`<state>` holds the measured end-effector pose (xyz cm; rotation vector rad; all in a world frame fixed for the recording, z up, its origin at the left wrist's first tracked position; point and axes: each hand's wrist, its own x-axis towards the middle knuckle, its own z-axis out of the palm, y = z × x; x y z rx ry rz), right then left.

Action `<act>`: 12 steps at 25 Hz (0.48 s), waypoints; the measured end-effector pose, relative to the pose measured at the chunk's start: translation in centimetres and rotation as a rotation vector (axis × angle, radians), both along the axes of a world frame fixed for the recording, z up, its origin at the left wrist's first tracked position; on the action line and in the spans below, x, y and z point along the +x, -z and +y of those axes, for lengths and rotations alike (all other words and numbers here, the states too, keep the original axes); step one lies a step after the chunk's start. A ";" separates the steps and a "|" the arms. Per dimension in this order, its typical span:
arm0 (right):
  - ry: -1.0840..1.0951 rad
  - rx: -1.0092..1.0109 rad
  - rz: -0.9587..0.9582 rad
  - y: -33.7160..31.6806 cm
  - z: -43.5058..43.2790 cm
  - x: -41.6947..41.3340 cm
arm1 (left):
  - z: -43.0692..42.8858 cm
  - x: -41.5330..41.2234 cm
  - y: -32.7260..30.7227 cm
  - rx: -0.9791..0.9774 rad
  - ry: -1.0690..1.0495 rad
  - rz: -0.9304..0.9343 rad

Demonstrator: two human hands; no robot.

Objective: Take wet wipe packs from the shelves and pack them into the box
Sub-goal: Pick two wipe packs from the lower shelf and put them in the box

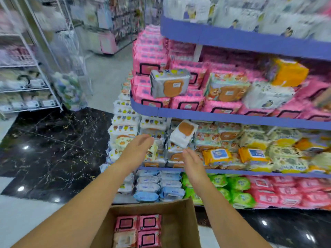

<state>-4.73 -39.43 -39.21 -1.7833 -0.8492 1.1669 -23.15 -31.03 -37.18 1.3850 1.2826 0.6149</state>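
- fingers (147, 140) on the left hand (138, 149) were straight and close together, holding nothing, right? what about the other one?

- yep. right hand (192, 165) was the same deal, its fingers (187, 153) stretched out flat, nothing in them. the palms faced each other with a gap between, up in front of the second shelf from the bottom (268, 173), near the stacked white packs (125, 120) at its left corner.

- so where were the wipes?

- everywhere lol. a white pack with a brown lid (184, 133) sat tilted on the stack just above the right hand. yellow packs (216, 155) lay to the right of it on that same shelf. pink packs (188, 102) filled the shelf above, with a grey pack with a brown lid (169, 83) perched on them. the bottom shelf had blue packs (148, 187), then green packs (240, 185), then more pink.

- and the box?

- cardboard box (180, 228) sat below the arms, just in front of the bottom shelf. three boxed pink packs (149, 221) and one beige pack (124, 238) lay flat in it, touching in a two-by-two block on its left side. frame was pretty blurry, so couldn't read any labels.
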 end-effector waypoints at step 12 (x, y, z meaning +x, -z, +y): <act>-0.138 -0.220 -0.107 9.1 14.0 12.1 | 8.2 4.8 12.0 -0.219 -0.247 0.249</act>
